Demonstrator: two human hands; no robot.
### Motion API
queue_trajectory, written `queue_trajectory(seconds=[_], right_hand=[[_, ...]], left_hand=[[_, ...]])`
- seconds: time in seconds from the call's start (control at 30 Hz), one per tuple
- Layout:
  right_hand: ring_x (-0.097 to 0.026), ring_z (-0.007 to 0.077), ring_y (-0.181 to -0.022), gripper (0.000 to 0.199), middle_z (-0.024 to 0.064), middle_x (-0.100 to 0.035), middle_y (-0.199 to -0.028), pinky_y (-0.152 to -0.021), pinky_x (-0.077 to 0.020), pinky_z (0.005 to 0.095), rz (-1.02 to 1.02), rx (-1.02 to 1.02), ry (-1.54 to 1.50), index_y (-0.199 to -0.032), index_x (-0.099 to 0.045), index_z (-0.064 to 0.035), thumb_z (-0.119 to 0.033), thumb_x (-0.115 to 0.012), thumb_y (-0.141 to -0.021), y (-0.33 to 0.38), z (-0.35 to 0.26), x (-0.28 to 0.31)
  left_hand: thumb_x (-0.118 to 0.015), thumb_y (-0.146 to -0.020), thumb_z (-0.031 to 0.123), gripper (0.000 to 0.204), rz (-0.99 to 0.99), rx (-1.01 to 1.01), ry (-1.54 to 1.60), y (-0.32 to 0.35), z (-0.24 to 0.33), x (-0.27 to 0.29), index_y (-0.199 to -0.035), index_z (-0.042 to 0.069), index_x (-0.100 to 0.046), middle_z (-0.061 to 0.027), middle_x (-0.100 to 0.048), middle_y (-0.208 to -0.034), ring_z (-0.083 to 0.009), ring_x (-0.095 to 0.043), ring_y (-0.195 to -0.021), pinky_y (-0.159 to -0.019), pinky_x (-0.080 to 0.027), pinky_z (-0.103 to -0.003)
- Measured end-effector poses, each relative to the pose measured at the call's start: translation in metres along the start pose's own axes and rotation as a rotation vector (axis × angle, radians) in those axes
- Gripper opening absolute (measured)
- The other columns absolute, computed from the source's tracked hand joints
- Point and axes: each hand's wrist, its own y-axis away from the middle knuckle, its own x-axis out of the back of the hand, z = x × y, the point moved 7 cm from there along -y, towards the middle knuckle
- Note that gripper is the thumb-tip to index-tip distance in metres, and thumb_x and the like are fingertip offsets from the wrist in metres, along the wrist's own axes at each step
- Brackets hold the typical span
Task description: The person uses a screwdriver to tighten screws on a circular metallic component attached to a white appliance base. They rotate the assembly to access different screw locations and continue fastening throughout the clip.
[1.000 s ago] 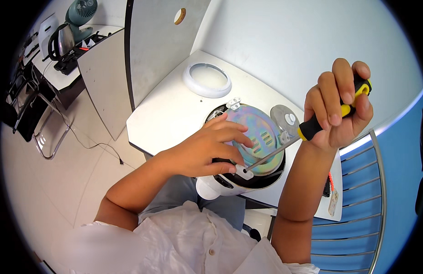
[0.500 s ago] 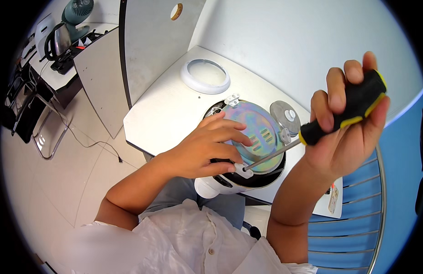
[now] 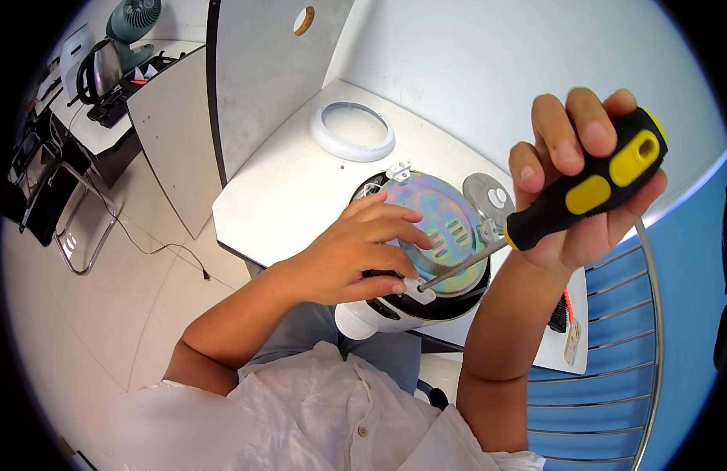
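Note:
My right hand (image 3: 583, 173) is closed around the thick black-and-yellow handle of a screwdriver (image 3: 591, 184). Its metal shaft slants down to the left, with the tip at a small white plastic bracket (image 3: 420, 291) on the near rim of a round white appliance (image 3: 414, 323), which looks like an upturned rice cooker. Inside the rim is a slotted metal plate (image 3: 426, 192) with a rainbow sheen. Across the plate's left side lies my left hand (image 3: 363, 255), fingers spread, its thumb beside the bracket. Two more white brackets (image 3: 399, 170) sit around the plate.
A white ring-shaped cover (image 3: 352, 132) lies on the white table (image 3: 273, 196) at the back. A round metal lid with a white knob (image 3: 489, 198) is right of the appliance. Grey partitions (image 3: 261, 78) border the table; a metal rack (image 3: 607, 345) stands at the right.
My right hand has turned the screwdriver handle, bringing its yellow pads into view, and shifted its grip slightly. My left hand stays in place.

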Motion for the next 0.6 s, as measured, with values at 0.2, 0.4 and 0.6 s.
queue_trajectory(seconds=[0.2,0.4,0.6], right_hand=[[-0.045,0.0174,-0.071,0.053,0.0113,-0.049,-0.102,-0.054,-0.0422,0.0288,-0.029,-0.005,0.004,-0.134,-0.037,-0.0010,-0.039,-0.042,-0.098,-0.0002,-0.0030,-0.0007],[-0.048,0.0147,-0.072,0.055,0.0126,-0.047,-0.109,-0.056,-0.0468,0.0251,0.075,0.083,0.161,-0.132,-0.041,-0.0007,-0.037,-0.057,-0.093,0.0076,-0.0025,-0.0020],[-0.049,0.0145,-0.079,0.051,0.0096,-0.052,-0.100,-0.062,-0.0495,0.0298,-0.089,0.085,-0.026,-0.134,-0.041,-0.0021,-0.032,-0.055,-0.095,0.0013,0.0002,-0.0013]], left_hand=[[-0.066,-0.084,0.033,0.020,-0.001,0.001,-0.003,-0.0025,0.0010,-0.0007,-0.090,0.015,-0.068,-0.0054,-0.060,-0.120,-0.0312,-0.045,-0.127,-0.107,-0.021,-0.056],[-0.065,-0.084,0.033,0.020,-0.003,0.009,-0.014,0.0006,0.0006,-0.0001,-0.091,0.014,-0.068,-0.0049,-0.060,-0.119,-0.0310,-0.045,-0.127,-0.107,-0.020,-0.055],[-0.065,-0.084,0.033,0.020,0.007,-0.013,-0.011,-0.0010,0.0004,-0.0013,-0.091,0.014,-0.068,-0.0052,-0.060,-0.119,-0.0310,-0.045,-0.127,-0.106,-0.021,-0.053]])
